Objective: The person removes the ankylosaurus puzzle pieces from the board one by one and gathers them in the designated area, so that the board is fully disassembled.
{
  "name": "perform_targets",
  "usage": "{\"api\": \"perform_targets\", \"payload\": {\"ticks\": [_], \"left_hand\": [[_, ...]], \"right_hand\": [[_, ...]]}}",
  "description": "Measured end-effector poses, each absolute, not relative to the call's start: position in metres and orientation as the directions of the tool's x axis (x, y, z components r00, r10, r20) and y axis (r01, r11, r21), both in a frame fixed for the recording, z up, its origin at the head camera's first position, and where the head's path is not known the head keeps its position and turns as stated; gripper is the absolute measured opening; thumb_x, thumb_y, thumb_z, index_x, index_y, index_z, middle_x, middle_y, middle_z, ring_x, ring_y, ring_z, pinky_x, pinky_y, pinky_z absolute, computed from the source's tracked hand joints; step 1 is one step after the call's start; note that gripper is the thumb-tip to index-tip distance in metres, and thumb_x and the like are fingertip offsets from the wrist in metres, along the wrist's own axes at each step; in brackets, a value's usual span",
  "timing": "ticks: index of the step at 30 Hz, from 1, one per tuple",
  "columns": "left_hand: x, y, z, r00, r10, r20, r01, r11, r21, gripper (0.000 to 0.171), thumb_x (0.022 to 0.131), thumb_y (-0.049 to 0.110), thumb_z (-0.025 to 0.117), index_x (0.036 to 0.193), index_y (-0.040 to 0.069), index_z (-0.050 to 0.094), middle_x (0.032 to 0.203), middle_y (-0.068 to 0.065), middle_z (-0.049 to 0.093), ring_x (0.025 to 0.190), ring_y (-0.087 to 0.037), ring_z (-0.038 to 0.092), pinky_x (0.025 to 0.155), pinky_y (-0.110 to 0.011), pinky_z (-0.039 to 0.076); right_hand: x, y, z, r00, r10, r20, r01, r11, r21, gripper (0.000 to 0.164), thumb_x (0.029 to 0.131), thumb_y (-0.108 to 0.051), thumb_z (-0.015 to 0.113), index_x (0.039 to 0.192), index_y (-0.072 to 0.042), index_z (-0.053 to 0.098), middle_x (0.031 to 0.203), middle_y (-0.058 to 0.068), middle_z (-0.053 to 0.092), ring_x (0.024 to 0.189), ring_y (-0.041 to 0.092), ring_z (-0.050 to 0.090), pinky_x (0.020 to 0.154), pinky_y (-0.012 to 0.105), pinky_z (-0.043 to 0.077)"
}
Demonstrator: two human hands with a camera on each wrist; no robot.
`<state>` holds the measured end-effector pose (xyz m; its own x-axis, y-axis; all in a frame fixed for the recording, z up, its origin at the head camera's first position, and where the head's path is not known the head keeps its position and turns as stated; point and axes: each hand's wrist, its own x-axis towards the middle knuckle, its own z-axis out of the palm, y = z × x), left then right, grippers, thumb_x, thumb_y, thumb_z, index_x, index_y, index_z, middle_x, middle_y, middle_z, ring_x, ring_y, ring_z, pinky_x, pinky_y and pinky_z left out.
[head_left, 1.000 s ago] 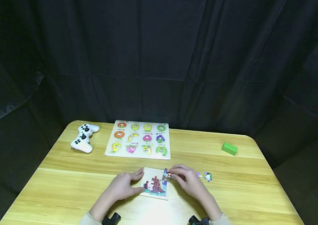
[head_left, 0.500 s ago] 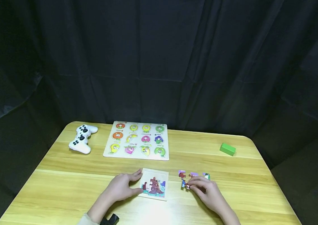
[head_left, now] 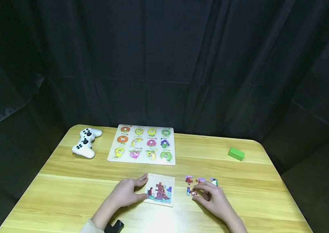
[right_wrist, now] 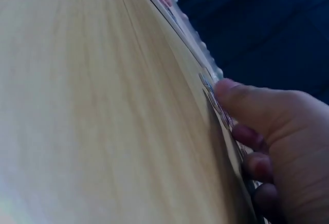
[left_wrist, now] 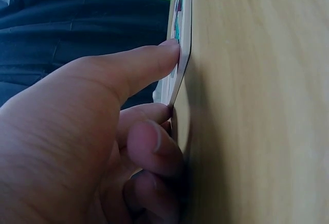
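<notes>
A small square jigsaw board point(head_left: 155, 178) lies at the near middle of the table, partly filled with brown, blue and teal pieces. My left hand point(head_left: 127, 193) holds its left side, the thumb on the lower edge and a finger at the upper corner. In the left wrist view, the left thumb point(left_wrist: 149, 64) presses the board's rim while the other fingers curl beside it. To the right, my right hand point(head_left: 212, 196) pinches a blue and brown jigsaw piece point(head_left: 189, 191) between thumb and fingertips, low at the tabletop. The right thumb point(right_wrist: 247, 98) partly hides it in the right wrist view.
Loose jigsaw pieces point(head_left: 188, 179) lie just beyond the right hand, one partly behind it. A fruit peg puzzle point(head_left: 141, 161) lies farther back. A white game controller point(head_left: 85, 143) is at the back left, a green block point(head_left: 236, 154) at the right. Dark curtains point(head_left: 164, 64) surround the table.
My right hand has moved right with the jigsaw piece, away from the board, and lowered it to the table near the other loose pieces. My left hand stays at the board.
</notes>
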<state>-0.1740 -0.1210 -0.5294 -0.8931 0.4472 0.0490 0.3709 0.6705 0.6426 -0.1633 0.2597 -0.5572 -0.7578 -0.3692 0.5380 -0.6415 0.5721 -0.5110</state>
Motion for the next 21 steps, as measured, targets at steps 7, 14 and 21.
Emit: {"api": "perform_targets", "payload": {"ticks": [7, 14, 21], "left_hand": [[-0.1734, -0.1211, -0.5280, -0.893, 0.447, 0.052, 0.370, 0.663, 0.650, 0.066, 0.089, 0.040, 0.085, 0.142, 0.006, 0.067, 0.153, -0.005, 0.059, 0.136, -0.039, 0.059, 0.111, -0.057, 0.051], [-0.1757, -0.1218, -0.5304, -0.892, 0.450, 0.043, 0.373, 0.678, 0.634, 0.066, 0.090, 0.042, 0.084, 0.143, 0.008, 0.066, 0.154, -0.002, 0.059, 0.136, -0.036, 0.060, 0.112, -0.055, 0.051], [-0.1765, -0.1223, -0.5319, -0.890, 0.454, 0.042, 0.375, 0.677, 0.633, 0.065, 0.090, 0.040, 0.084, 0.144, 0.009, 0.066, 0.154, -0.002, 0.059, 0.136, -0.035, 0.060, 0.111, -0.054, 0.051]], "right_hand": [[-0.1635, 0.2567, -0.5578, -0.776, -0.360, 0.518, -0.617, 0.604, -0.504, 0.029, 0.076, -0.004, 0.094, 0.101, -0.011, 0.081, 0.099, -0.004, 0.073, 0.061, -0.005, 0.043, 0.055, 0.010, 0.037], [-0.1630, 0.2528, -0.5577, -0.786, -0.364, 0.499, -0.602, 0.633, -0.487, 0.025, 0.079, -0.002, 0.091, 0.101, -0.012, 0.083, 0.098, -0.006, 0.072, 0.062, -0.005, 0.042, 0.054, 0.013, 0.037], [-0.1626, 0.2532, -0.5589, -0.779, -0.374, 0.504, -0.613, 0.625, -0.484, 0.028, 0.078, 0.001, 0.090, 0.102, -0.012, 0.083, 0.098, -0.007, 0.071, 0.063, -0.005, 0.043, 0.055, 0.012, 0.037]]}}
